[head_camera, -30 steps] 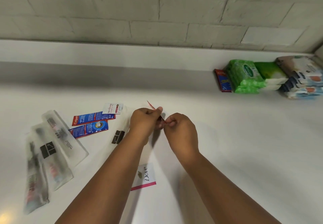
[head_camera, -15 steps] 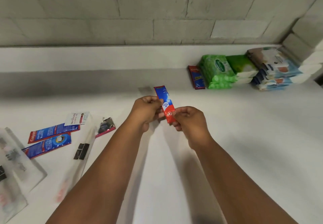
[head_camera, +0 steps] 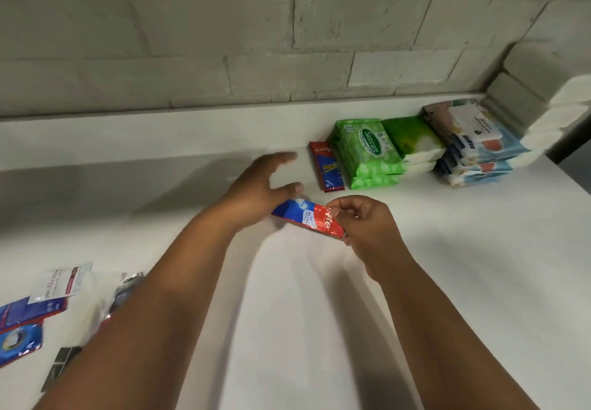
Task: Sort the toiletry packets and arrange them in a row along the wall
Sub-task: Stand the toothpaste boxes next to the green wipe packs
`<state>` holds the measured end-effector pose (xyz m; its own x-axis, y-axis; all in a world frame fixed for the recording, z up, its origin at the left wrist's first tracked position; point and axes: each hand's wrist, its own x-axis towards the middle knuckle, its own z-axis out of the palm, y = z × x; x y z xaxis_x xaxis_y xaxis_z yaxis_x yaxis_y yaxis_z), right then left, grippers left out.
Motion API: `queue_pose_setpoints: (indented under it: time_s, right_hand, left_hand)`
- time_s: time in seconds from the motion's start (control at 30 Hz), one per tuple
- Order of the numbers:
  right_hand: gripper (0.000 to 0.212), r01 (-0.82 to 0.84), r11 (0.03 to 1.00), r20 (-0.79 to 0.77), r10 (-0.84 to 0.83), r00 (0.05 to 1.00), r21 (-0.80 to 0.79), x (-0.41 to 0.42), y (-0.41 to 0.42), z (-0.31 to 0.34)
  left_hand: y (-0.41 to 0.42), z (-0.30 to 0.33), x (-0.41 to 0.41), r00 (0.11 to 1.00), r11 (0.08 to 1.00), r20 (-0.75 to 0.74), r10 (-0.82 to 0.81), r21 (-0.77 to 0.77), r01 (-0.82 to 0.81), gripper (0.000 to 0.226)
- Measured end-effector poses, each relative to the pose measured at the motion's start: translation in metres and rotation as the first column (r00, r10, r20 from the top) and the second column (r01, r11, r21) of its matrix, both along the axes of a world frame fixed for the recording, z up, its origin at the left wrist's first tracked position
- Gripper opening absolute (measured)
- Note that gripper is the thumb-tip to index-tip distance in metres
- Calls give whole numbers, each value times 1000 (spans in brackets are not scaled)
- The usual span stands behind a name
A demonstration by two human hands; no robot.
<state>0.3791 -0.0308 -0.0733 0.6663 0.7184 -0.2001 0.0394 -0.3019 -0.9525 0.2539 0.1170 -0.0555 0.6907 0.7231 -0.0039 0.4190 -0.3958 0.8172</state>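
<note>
My right hand (head_camera: 367,227) pinches the red end of a red and blue toothpaste sachet (head_camera: 305,217), held level above the white counter. My left hand (head_camera: 262,189) has its fingers spread, thumb just above the sachet's blue end, not gripping it. Against the wall lies another red toothpaste sachet (head_camera: 326,169), next to stacked green wipe packs (head_camera: 367,150), a green and white pack (head_camera: 412,141) and blue and white wipe packs (head_camera: 473,147). At the lower left lie more toothpaste sachets (head_camera: 22,323) and a white sachet (head_camera: 67,281), partly hidden by my left arm.
The white counter (head_camera: 479,265) meets a low ledge and a grey block wall (head_camera: 224,41) at the back. A corner of the wall closes the far right. A dark-labelled clear packet (head_camera: 62,365) pokes out beside my left forearm.
The view has swung right and closer to the wall row. The sachet has turned from upright to level, and my left hand has let go of it and opened.
</note>
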Motion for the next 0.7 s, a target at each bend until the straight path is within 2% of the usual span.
queue_pose_setpoints:
  time_s: [0.07,0.13,0.17,0.23,0.33,0.43,0.5,0.57,0.7]
  right_hand:
    - [14,-43,999,64,45,997,-33,12,6,4]
    - [11,-79,996,106,82,991,-35,21,11,11]
    - [10,-89,996,120,91,989,-25,25,13,14]
    - [8,-75,997,130,72,989,15,30,19,17]
    - [4,56,995,81,-63,995,86,30,25,10]
    - [12,131,988,-182,-114,977,81,23,26,-2]
    - [9,62,998,-313,-53,948,17,16,23,-6]
    - [10,21,1000,-316,-25,948,-18,12,24,-8]
    - [7,152,988,-276,-145,950,1,13,33,-9]
  left_hand:
    - [6,7,4,944,968,-215,-251,-39,248,38]
    - [10,10,10,839,916,-376,-394,-93,389,28]
    - [11,10,11,821,903,-381,-426,-131,408,20]
    - [14,7,13,846,897,-304,-437,-216,386,8]
    - [17,-3,11,918,896,-171,-358,-339,286,10]
    - [17,-15,13,983,860,-44,-179,-493,135,14]
    - [16,-21,18,996,835,19,-84,-544,80,12]
    - [15,-25,27,998,819,61,-19,-572,50,9]
    - [15,-28,48,980,774,119,160,-632,-49,14]
